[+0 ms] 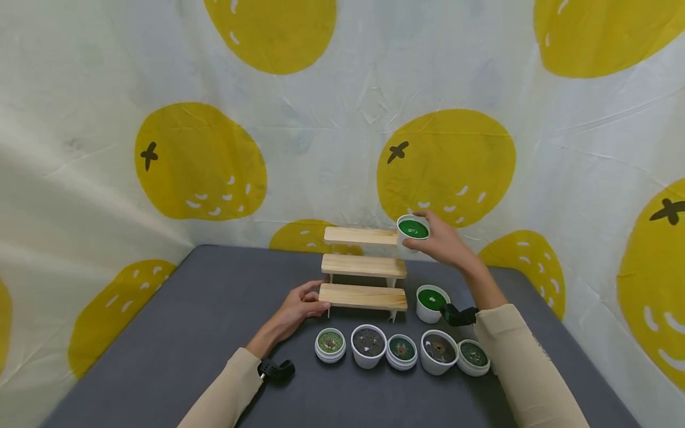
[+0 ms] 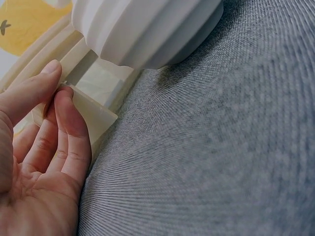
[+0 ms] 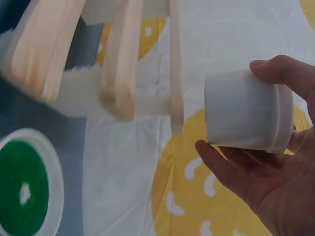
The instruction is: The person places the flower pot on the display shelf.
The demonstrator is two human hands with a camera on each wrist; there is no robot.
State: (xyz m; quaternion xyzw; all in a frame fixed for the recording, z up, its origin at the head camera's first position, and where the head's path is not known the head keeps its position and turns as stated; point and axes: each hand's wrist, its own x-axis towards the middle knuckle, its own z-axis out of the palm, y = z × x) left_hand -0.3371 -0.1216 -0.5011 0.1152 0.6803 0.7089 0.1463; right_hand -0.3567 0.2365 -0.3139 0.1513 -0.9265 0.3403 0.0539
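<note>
A tiered stand with three wooden boards (image 1: 364, 266) on pale translucent supports stands on the dark cloth. My left hand (image 1: 295, 309) pinches the left end of its lowest board between thumb and fingers; the left wrist view shows this hand (image 2: 54, 147) close up. Raised by the right end of the top board, my right hand (image 1: 440, 239) holds a white pot with a green top (image 1: 414, 229). In the right wrist view, thumb and fingers span the side of this pot (image 3: 241, 110), which is apart from the board ends.
Another green-topped white pot (image 1: 431, 303) stands right of the stand. In front is a row of pots: a ribbed one with a light green top (image 1: 330, 343), a grey-topped one (image 1: 368, 345) and several more to the right. A patterned curtain (image 1: 321, 148) hangs behind.
</note>
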